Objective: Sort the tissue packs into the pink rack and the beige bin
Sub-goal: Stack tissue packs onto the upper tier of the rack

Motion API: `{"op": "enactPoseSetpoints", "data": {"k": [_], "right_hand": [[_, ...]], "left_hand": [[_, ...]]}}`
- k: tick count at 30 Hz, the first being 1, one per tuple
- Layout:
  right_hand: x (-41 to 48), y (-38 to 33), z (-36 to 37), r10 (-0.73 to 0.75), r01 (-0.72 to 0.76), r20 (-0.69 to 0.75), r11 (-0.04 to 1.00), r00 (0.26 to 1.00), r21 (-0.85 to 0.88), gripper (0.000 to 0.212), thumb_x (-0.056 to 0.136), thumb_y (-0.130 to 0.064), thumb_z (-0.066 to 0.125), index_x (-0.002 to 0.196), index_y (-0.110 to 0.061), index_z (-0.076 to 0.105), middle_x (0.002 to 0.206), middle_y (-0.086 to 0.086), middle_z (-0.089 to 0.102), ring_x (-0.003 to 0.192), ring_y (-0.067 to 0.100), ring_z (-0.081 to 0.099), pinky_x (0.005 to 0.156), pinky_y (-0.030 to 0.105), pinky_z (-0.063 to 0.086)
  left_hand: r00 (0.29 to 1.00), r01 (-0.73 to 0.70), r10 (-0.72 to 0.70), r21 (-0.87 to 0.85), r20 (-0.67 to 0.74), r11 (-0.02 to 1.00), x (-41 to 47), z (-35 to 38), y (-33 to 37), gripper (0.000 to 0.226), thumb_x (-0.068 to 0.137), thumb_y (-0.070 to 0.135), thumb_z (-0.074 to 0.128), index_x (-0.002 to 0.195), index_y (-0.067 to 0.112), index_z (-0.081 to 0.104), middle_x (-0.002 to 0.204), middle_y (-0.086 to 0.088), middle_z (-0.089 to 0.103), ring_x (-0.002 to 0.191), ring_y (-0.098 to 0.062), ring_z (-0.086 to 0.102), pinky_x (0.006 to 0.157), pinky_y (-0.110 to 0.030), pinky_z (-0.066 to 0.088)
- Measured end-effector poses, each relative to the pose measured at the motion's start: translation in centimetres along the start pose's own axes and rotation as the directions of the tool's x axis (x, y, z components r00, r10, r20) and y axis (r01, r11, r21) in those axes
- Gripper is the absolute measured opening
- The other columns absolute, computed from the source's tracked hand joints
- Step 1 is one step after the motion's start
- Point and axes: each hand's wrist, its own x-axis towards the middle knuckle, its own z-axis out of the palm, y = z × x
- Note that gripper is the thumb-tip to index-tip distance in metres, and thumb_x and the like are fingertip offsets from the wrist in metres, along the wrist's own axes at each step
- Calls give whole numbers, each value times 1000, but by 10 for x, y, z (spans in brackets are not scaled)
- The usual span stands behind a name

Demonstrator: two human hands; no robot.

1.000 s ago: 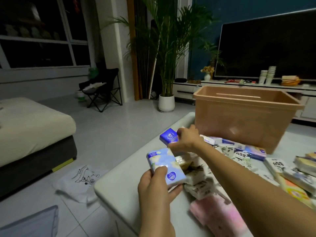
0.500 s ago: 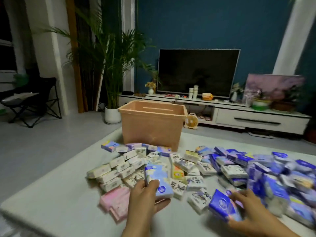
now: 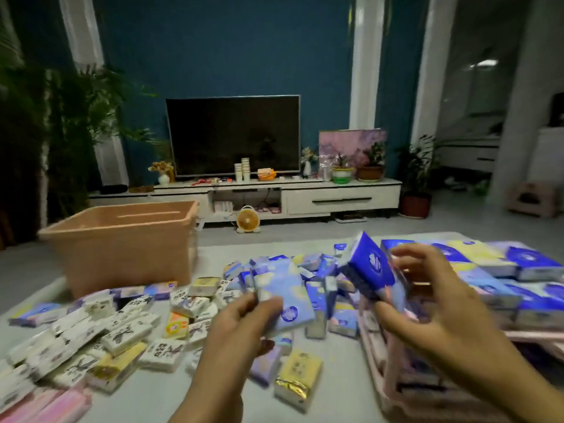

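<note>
While the left hand [image 3: 241,325] grips a pale blue film-wrapped tissue pack [image 3: 287,297] right of the beige plastic bin [image 3: 122,254], the right hand [image 3: 442,306] pinches a dark blue tissue pack [image 3: 367,264] farther right of the bin, where the pink slatted rack [image 3: 393,380] lies; both hands' fingers [image 3: 412,259] are curled round their packs; the packs look light, squashy and slick, so a hold across the broad faces seems safest; more packs litter the grey tabletop [image 3: 343,389] beside the bin

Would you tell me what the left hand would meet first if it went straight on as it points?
Probably the heap of blue packs just beyond it on the table; the left hand, gripping a pale blue pack, points that way, though blur leaves depth unclear.
</note>
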Motion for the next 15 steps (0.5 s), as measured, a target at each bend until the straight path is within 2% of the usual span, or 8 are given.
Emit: {"op": "enactPoseSetpoints", "data": {"k": [3, 5, 7, 9, 12, 15], "right_hand": [[5, 29, -56, 86, -99, -295, 995, 952, -30, 37, 62, -46, 73, 89, -35, 50, 90, -14, 61, 79, 4, 61, 66, 11, 47], [1, 57, -84, 155, -204, -406, 976, 901, -80, 36, 63, -39, 78, 86, -32, 52, 91, -7, 61, 81, 14, 61, 69, 21, 49], [-8, 81, -102, 232, -326, -448, 934, 864, -145, 37, 66, -35, 81, 90, -28, 54, 92, 2, 60, 86, 25, 60, 74, 36, 50], [-18, 94, -113, 242, -396, -500, 889, 832, -229, 34, 69, -28, 79, 92, -23, 55, 94, 5, 59, 86, 25, 57, 73, 33, 44], [-27, 99, -121, 190, -407, -536, 854, 823, -323, 31, 69, -27, 78, 87, -22, 54, 89, 2, 55, 82, 18, 49, 68, 22, 28], [-33, 102, -120, 196, -424, -498, 813, 845, -399, 31, 68, -35, 76, 87, -22, 55, 90, 2, 56, 87, 22, 51, 72, 26, 33]], "left_hand": [[985, -49, 51, -15, 167, 999, 1, 60, 23, 11, 83, 11, 61, 73, 11, 66, 63, 5, 69, 67, -14, 61, 64, -28, 49], [972, -45, 43, 0, 232, 999, 4, 94, 28, 11, 84, 12, 61, 75, 12, 66, 63, 5, 70, 59, -9, 62, 57, -21, 50], [963, -14, 13, 2, 269, 1000, 8, 121, 24, 9, 85, 11, 59, 77, 11, 65, 58, 7, 67, 49, -2, 59, 49, -15, 48], [952, 23, -23, 3, 305, 1000, 10, 140, 18, 10, 85, 11, 58, 77, 10, 64, 57, 5, 67, 48, -2, 59, 54, -19, 47], [940, 35, -34, 4, 341, 999, 11, 160, 11, 10, 84, 13, 59, 79, 9, 66, 63, 1, 71, 52, -6, 63, 61, -25, 45], [927, 23, -19, -7, 375, 1000, 9, 174, 9, 8, 83, 14, 60, 84, 8, 66, 69, -1, 73, 56, -8, 67, 56, -22, 50]]}}
